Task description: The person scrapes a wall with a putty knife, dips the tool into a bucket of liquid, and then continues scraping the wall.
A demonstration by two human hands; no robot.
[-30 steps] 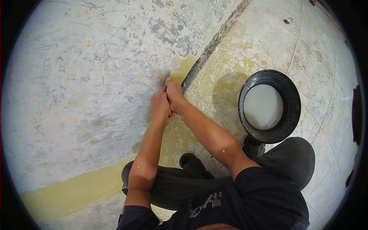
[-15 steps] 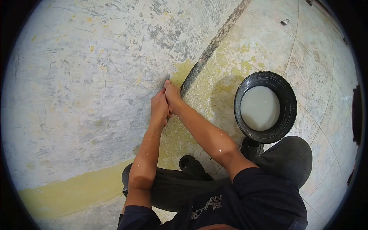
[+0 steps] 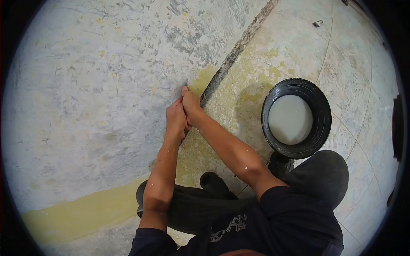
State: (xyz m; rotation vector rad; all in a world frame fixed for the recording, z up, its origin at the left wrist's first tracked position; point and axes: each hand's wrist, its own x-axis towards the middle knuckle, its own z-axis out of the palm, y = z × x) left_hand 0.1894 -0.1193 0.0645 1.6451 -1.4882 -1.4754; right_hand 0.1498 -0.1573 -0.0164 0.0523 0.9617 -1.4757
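Observation:
Both my hands are closed together at the foot of the wall, gripping a scraper point(image 3: 186, 82) whose handle is hidden in the fingers. Only a thin grey piece of its blade shows past my fingertips, against the wall. My left hand point(image 3: 175, 117) sits lower and to the left, pressed against my right hand point(image 3: 191, 104). Just right of the blade is a patch of yellow paint point(image 3: 204, 79) on the wall point(image 3: 106, 94), which is otherwise scraped to a mottled white and grey.
A black bucket point(image 3: 267, 128) holding cloudy whitish liquid stands on the tiled floor by my knee. Yellow flakes point(image 3: 245, 89) litter the floor along the dark joint point(image 3: 230, 59). A yellow band point(image 3: 85, 213) remains on the lower left wall. A small metallic object point(image 3: 317, 24) lies farther off.
Both hands and the scraper have shifted very slightly up and left along the wall. The bucket stays in place.

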